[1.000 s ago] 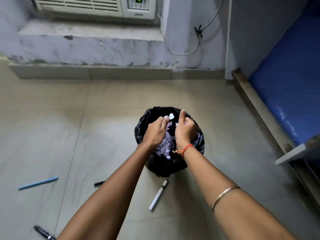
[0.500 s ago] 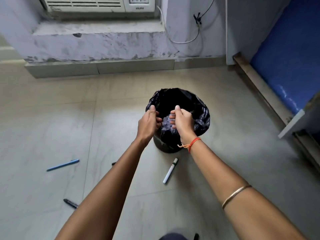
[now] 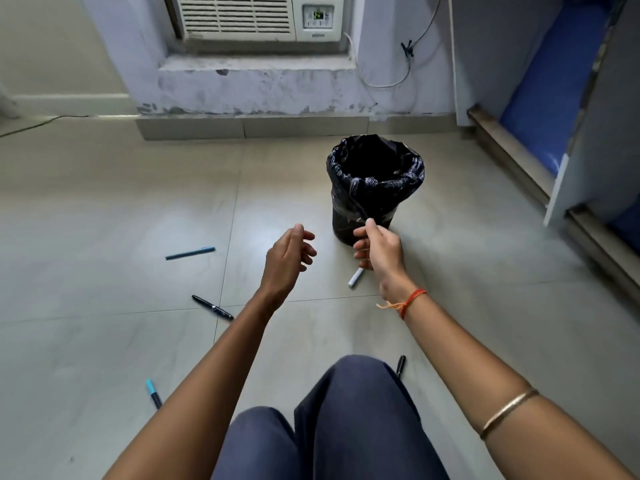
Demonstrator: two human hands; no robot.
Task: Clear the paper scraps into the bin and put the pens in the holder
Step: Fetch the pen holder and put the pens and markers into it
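Observation:
A bin (image 3: 375,188) lined with a black bag stands on the tiled floor; its inside is dark and no paper scraps show. My left hand (image 3: 289,254) hovers open and empty to the left of the bin's base. My right hand (image 3: 379,249) is in front of the base, fingers curled, thumb pinching a loose strip of the black liner. Several pens lie on the floor: a blue pen (image 3: 190,253), a black pen (image 3: 212,307), a white marker (image 3: 356,277) partly under my right hand, a black pen (image 3: 400,366) by my knee, and a cyan-capped pen (image 3: 153,393). No pen holder is in view.
My knees in dark blue trousers (image 3: 332,424) fill the bottom centre. A window air conditioner (image 3: 256,17) sits above a wall ledge behind the bin. A bed frame with a blue mattress (image 3: 540,98) runs along the right. A cable (image 3: 34,123) trails at far left.
Both hands have come away from the bin's rim and moved down towards me. The left hand opened. The view has pulled back, so more pens and my knees show.

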